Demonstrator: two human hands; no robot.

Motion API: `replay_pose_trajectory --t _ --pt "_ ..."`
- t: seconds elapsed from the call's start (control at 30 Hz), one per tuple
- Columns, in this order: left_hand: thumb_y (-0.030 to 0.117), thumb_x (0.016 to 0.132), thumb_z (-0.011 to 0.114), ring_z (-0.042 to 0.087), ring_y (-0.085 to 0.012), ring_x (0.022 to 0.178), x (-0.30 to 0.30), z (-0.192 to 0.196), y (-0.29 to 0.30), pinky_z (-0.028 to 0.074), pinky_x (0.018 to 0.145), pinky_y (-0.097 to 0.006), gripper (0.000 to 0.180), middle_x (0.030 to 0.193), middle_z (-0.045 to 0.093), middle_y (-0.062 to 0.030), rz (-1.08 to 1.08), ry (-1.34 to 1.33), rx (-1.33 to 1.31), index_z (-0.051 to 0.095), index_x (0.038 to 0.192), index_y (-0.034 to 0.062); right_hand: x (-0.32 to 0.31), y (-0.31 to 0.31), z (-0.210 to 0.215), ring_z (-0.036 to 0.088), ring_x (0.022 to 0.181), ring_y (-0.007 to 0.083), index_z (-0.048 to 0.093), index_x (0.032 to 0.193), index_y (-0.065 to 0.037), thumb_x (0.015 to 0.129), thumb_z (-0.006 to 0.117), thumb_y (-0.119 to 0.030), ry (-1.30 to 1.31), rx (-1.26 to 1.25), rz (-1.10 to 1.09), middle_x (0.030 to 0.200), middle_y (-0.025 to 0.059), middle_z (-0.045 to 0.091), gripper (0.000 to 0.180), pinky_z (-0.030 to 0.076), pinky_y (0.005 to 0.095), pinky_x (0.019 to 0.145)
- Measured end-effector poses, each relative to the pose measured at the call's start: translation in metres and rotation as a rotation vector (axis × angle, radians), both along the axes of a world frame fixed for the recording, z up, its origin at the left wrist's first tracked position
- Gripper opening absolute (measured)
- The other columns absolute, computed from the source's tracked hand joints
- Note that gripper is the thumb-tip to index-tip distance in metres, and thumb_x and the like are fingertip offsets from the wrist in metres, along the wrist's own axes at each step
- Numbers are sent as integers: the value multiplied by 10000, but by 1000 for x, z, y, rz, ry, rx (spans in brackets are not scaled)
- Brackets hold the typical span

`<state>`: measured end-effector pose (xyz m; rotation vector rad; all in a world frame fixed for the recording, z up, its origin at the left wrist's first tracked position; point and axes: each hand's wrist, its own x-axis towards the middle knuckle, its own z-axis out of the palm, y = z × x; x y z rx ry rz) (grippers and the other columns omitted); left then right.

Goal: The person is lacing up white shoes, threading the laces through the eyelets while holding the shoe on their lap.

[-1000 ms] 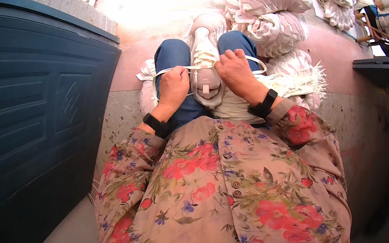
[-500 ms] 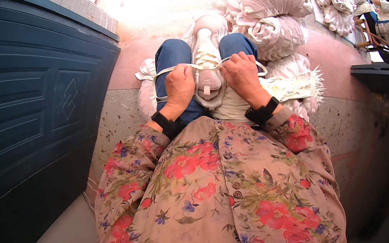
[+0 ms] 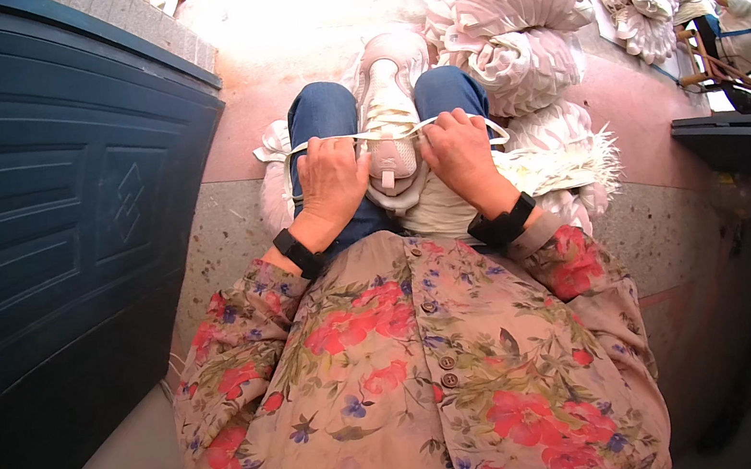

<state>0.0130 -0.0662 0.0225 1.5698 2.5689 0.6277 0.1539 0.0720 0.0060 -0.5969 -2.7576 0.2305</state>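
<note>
A pale pinkish-white sneaker upper (image 3: 392, 62) rests between my knees, its heel end toward me. Cream shoelace (image 3: 377, 134) crosses above its opening, stretched nearly straight from one hand to the other. On the left, my left hand (image 3: 332, 181) is closed on one side of the lace, over my left thigh. Closed on the other side is my right hand (image 3: 463, 155), by my right knee. Loose lace loops out beyond each hand. Both fingertips are partly hidden by the backs of the hands.
Bundled pale uppers (image 3: 515, 29) are piled beyond my right knee. A bunch of cream laces (image 3: 569, 165) lies at my right. A dark blue panelled door (image 3: 79, 201) stands on the left. At far right are a dark ledge (image 3: 736, 144), more bundles (image 3: 638, 11) and another person (image 3: 744, 34).
My left hand has shifted slightly left and turned its back more upward. The lace between my hands is straighter. At far right, the other person's arm is now raised.
</note>
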Motion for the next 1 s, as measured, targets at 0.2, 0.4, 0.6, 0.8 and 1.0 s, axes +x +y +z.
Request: replay_pose_trajectory --t 0.2,0.4,0.6,0.8,1.0 --pt "161 736 585 524 -304 771 -10 -10 7 409 732 -376 167 766 608 -144 22 -312 44 614 800 9 2 7 -10 505 787 230 597 789 -79 702 572 -141 56 -113 -40 754 50 550 109 358 371 698" --pt "68 757 525 521 -302 795 -33 2 14 423 712 -391 219 830 584 -124 -223 -4 301 578 969 56 0 -1 -9 523 788 216 584 836 -83 703 538 -87 128 -133 58 744 43 576 141 360 371 719" --pt "40 740 537 516 -302 788 -40 1 22 429 676 -388 292 771 580 -134 -282 -153 -15 559 1031 50 -19 -3 11 461 824 184 588 755 -96 672 523 -117 -177 206 110 767 28 525 107 315 358 709" --pt "77 737 529 520 -300 755 -41 1 20 410 620 -402 95 671 572 -119 -378 0 -52 603 793 59 -17 24 22 474 760 213 578 736 -113 659 523 -48 278 10 180 790 42 511 115 329 335 656" --pt "96 762 520 523 -297 664 -35 3 8 425 603 -406 111 641 550 -152 -280 102 -122 622 753 52 26 56 153 499 725 137 543 836 -27 855 519 -92 1060 -15 -147 830 48 518 73 426 246 652"
